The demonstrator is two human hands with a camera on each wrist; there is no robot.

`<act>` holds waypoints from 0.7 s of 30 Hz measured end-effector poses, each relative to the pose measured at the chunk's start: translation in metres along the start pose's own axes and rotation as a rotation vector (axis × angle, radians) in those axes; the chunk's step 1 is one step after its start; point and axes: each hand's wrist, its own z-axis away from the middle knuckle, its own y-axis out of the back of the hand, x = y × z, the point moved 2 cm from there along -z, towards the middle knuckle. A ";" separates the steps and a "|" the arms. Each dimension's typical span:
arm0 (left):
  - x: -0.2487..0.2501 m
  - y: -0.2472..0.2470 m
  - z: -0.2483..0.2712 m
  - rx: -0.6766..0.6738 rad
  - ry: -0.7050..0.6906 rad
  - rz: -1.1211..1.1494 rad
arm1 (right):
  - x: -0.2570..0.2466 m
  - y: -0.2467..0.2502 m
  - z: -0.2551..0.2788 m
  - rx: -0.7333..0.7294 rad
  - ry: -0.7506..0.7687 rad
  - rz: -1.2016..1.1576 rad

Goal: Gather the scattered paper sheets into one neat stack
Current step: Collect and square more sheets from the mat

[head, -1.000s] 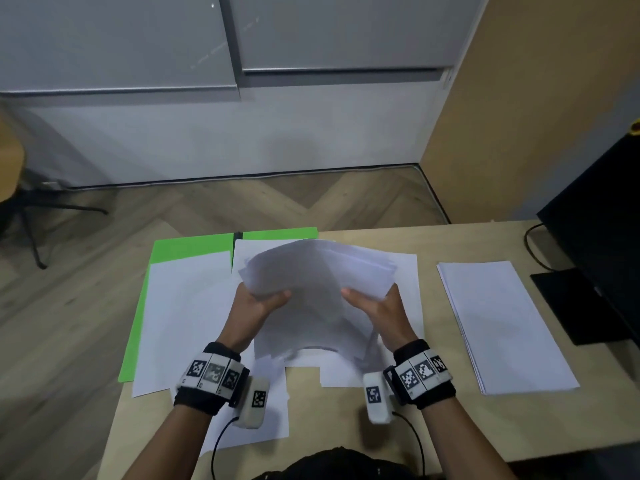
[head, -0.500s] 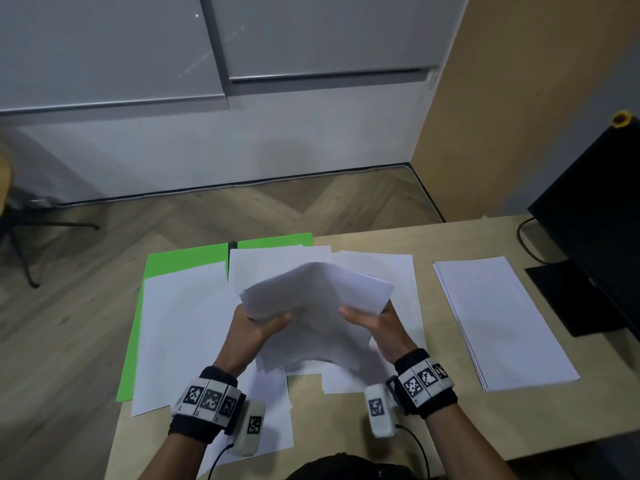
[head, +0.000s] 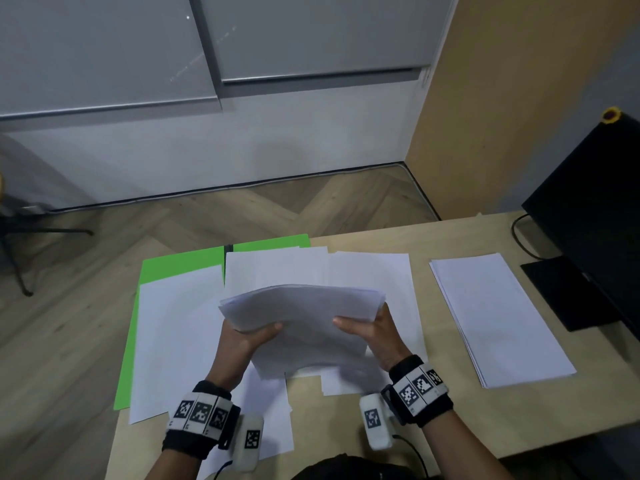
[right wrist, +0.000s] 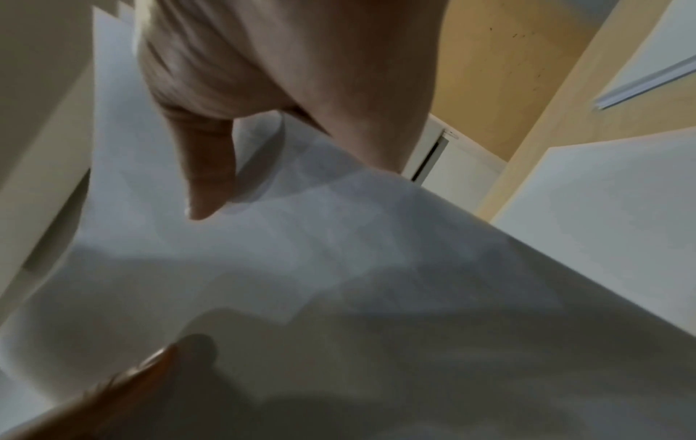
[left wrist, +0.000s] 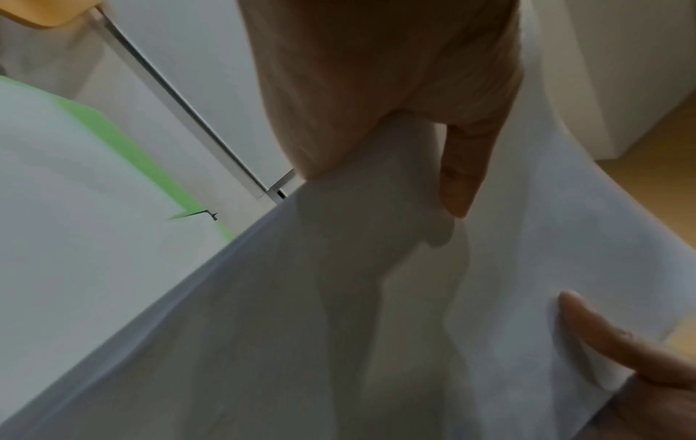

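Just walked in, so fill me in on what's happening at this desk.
A person is collecting loose paper. The left hand and right hand grip a bundle of white sheets from opposite sides, holding it above the desk. More loose sheets lie spread below, partly over a green folder. A tidier stack sits apart to the right, beside a black monitor.

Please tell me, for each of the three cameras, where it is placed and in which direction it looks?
Head: looks down at the desk; both hands hold the paper bundle.
Left wrist: looks along the left hand at the bundle; the thumb presses it.
Right wrist: looks along the right hand; the side stack lies beyond.
All views share the bundle.
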 end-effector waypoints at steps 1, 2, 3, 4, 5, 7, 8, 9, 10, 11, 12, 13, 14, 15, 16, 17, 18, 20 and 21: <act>-0.004 0.001 0.000 -0.001 0.013 0.003 | 0.002 0.000 0.000 0.004 -0.013 -0.001; -0.009 0.002 0.001 -0.001 0.042 0.006 | 0.006 -0.001 0.001 0.018 -0.032 0.006; -0.015 0.001 0.002 0.000 0.076 0.002 | 0.010 -0.001 0.001 0.040 -0.051 0.013; -0.020 0.000 0.002 0.003 0.105 -0.013 | 0.014 -0.002 0.002 0.057 -0.066 0.022; -0.024 -0.001 0.003 0.007 0.117 -0.029 | 0.016 -0.003 0.002 0.064 -0.071 0.028; -0.022 -0.004 0.003 0.022 0.105 -0.040 | 0.011 -0.004 0.002 0.063 -0.052 0.026; -0.018 -0.005 0.003 0.025 0.086 -0.032 | 0.005 -0.005 0.002 0.058 -0.027 0.020; -0.013 -0.007 0.004 0.024 0.062 -0.018 | 0.000 -0.004 0.002 0.055 0.010 0.012; -0.008 -0.008 0.004 0.020 0.039 -0.008 | -0.004 -0.002 0.002 0.056 0.043 0.003; -0.003 -0.008 0.005 0.013 0.021 -0.002 | -0.008 0.000 0.003 0.062 0.067 -0.004; 0.001 -0.008 0.006 0.008 0.006 -0.003 | -0.011 0.002 0.003 0.071 0.079 -0.006; 0.004 -0.007 0.006 0.003 -0.013 -0.007 | -0.012 0.005 0.004 0.079 0.085 0.001; 0.008 -0.007 0.007 -0.003 -0.039 -0.017 | -0.012 0.008 0.005 0.085 0.090 0.012; 0.011 -0.006 0.007 -0.009 -0.069 -0.035 | -0.011 0.010 0.004 0.089 0.087 0.022; 0.014 -0.005 0.006 -0.008 -0.100 -0.052 | -0.010 0.011 0.004 0.092 0.078 0.018; 0.015 -0.004 0.005 0.001 -0.122 -0.065 | -0.009 0.013 0.004 0.090 0.072 0.010; 0.015 -0.003 0.004 0.013 -0.128 -0.067 | -0.008 0.013 0.004 0.082 0.066 -0.002; 0.009 -0.001 0.002 0.036 -0.099 -0.050 | -0.006 0.014 0.003 0.075 0.045 -0.013; 0.004 0.000 0.001 0.050 -0.070 -0.036 | -0.004 0.015 0.002 0.072 0.030 -0.015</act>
